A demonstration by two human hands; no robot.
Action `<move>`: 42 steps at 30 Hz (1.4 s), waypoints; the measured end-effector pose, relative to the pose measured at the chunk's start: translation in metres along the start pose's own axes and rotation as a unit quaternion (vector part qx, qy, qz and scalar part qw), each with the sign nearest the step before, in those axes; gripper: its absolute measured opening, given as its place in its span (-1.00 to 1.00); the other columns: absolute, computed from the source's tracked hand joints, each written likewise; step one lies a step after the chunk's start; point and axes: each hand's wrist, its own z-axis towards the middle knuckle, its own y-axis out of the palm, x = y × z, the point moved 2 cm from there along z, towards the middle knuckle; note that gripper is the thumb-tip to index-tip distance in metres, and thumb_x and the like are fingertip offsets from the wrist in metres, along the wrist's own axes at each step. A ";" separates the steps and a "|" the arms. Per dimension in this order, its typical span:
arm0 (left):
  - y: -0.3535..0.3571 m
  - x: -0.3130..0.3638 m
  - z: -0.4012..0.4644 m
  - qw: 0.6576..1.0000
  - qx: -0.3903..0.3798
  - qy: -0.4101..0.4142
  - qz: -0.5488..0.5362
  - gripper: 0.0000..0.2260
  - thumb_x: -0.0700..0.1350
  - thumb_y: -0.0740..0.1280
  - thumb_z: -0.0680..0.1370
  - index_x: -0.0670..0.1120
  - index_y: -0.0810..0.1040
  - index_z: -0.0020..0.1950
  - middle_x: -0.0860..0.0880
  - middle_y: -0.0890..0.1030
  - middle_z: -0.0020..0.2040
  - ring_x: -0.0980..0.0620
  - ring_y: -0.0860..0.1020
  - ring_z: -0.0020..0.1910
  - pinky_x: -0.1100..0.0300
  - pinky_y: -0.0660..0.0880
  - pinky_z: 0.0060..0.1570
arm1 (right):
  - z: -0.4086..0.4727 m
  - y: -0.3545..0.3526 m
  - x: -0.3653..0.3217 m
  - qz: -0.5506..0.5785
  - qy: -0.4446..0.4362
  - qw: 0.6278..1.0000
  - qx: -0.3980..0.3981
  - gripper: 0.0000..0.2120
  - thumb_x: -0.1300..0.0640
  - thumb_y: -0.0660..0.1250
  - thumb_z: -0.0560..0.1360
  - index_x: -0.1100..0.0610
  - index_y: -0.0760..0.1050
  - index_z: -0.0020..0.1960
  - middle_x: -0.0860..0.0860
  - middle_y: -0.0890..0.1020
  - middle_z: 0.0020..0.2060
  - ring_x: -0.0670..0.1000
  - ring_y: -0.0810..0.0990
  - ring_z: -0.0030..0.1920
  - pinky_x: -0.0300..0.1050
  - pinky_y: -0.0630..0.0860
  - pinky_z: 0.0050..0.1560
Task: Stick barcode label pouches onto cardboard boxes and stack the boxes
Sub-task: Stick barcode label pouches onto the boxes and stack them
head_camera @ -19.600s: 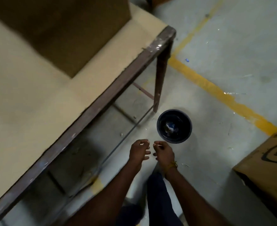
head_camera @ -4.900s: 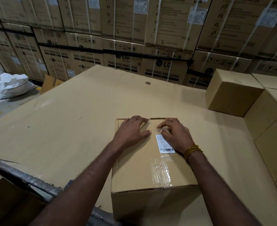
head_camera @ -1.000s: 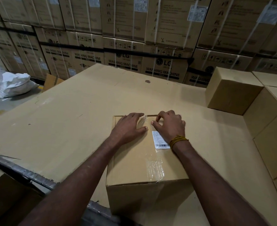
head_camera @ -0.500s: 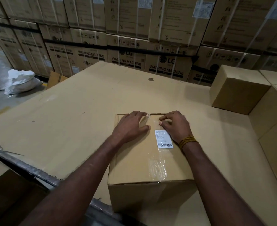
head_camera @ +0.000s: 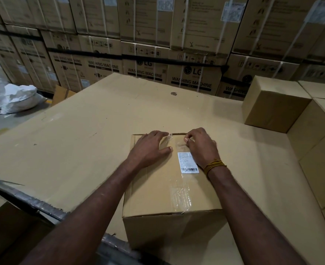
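Observation:
A sealed cardboard box [head_camera: 158, 192] sits at the near edge of the cardboard-covered table [head_camera: 81, 142]. A clear label pouch [head_camera: 182, 180] lies along its top, with a white barcode label [head_camera: 188, 162] inside. My left hand [head_camera: 150, 148] lies flat on the far left of the box top, fingers spread, beside the pouch's far end. My right hand [head_camera: 200, 145] rests on the pouch's far end, its fingers curled and its thumb and forefinger pressing down near the box's far edge. It covers part of the pouch.
Plain cardboard boxes [head_camera: 272, 106] stand stacked along the right side of the table. Tall strapped washing machine cartons [head_camera: 194, 77] form a wall behind it. White sacks [head_camera: 18, 98] lie on the floor at left. The table's metal edge [head_camera: 33, 203] runs along the near left.
My right hand's fingers have curled tighter at the pouch's far end. My left hand stays flat in the same spot. The view has shifted slightly.

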 end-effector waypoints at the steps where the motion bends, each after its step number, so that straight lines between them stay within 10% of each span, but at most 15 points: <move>1: 0.000 0.000 0.000 1.000 0.000 0.001 0.001 -0.47 0.14 0.32 0.58 0.01 0.35 0.51 -0.02 0.41 0.49 -0.02 0.38 0.42 0.08 0.25 0.40 | 0.000 -0.001 0.002 0.015 -0.005 1.000 -0.002 -0.92 0.06 0.28 0.58 -0.01 0.54 0.03 -0.03 0.50 0.15 0.02 0.51 0.16 -0.02 0.30 0.20; 5: 0.000 0.000 0.000 1.000 0.002 0.005 0.001 -0.48 0.14 0.32 0.59 0.01 0.35 0.51 -0.03 0.41 0.48 -0.02 0.38 0.42 0.09 0.25 0.39 | -0.001 0.000 0.006 0.013 -0.019 1.000 -0.017 -0.70 0.01 0.40 0.51 0.01 0.56 0.23 0.00 0.52 0.18 0.02 0.54 0.17 0.09 0.43 0.27; 22: 0.001 -0.002 0.000 1.000 0.005 0.003 -0.009 -0.50 0.14 0.33 0.58 0.04 0.39 0.48 -0.02 0.42 0.47 -0.03 0.38 0.42 0.08 0.26 0.40 | -0.006 -0.003 0.001 0.027 -0.055 0.998 0.005 -0.91 0.17 0.21 0.63 0.08 0.47 -0.02 0.04 0.44 0.08 0.07 0.53 -0.03 0.08 0.46 0.12; 37: 0.004 -0.005 0.002 1.000 -0.003 0.018 -0.008 -0.54 0.17 0.32 0.57 0.10 0.43 0.45 -0.02 0.42 0.46 0.01 0.37 0.44 0.05 0.27 0.43 | -0.024 -0.012 0.002 0.124 -0.087 0.981 0.117 -0.91 0.27 0.21 0.61 0.16 0.48 -0.01 0.04 0.48 0.01 -0.17 0.38 -0.15 -0.33 0.30 -0.11; 42: -0.008 0.004 -0.006 0.982 0.016 0.034 -0.183 -0.73 0.05 0.29 0.64 0.08 0.56 0.34 0.02 0.49 0.38 0.11 0.44 0.37 0.07 0.40 0.36 | -0.031 -0.020 0.001 0.133 -0.121 0.969 0.170 -0.92 0.27 0.23 0.61 0.17 0.49 0.00 0.02 0.48 -0.01 -0.37 0.43 -0.06 -0.52 0.35 -0.06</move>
